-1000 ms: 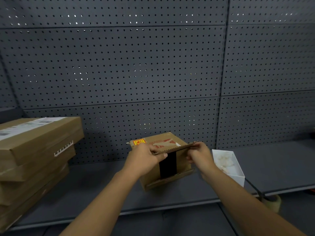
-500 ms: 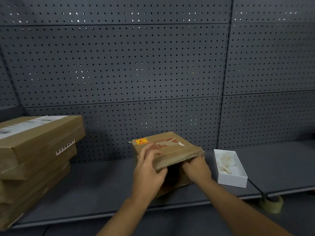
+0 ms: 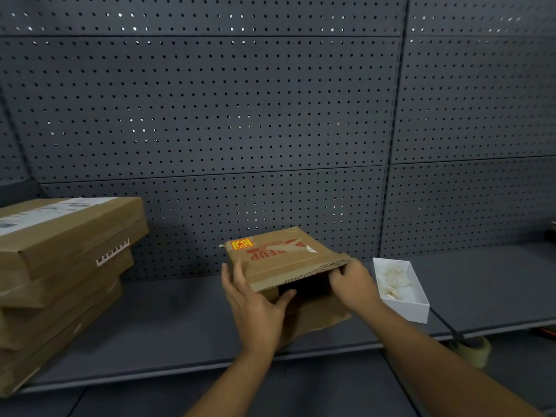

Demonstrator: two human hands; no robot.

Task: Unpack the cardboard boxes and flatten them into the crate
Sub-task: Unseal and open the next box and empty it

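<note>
Cardboard box (image 3: 282,260): on shelf (image 3: 168,323), held between both hands, open end toward the person. Left hand (image 3: 252,305) clasps its left side; right hand (image 3: 350,282) pinches the flap's right corner.

Dim, even light from overhead. The box (image 3: 285,260) throws a soft shadow left along the shelf (image 3: 168,320). Bright pinpoints show through the pegboard (image 3: 210,115). Straight lines bow toward the edges; detail is slightly soft.

One head-worn camera looks forward and slightly down, close over the shelf (image 3: 180,326), facing the pegboard (image 3: 240,115).
</note>
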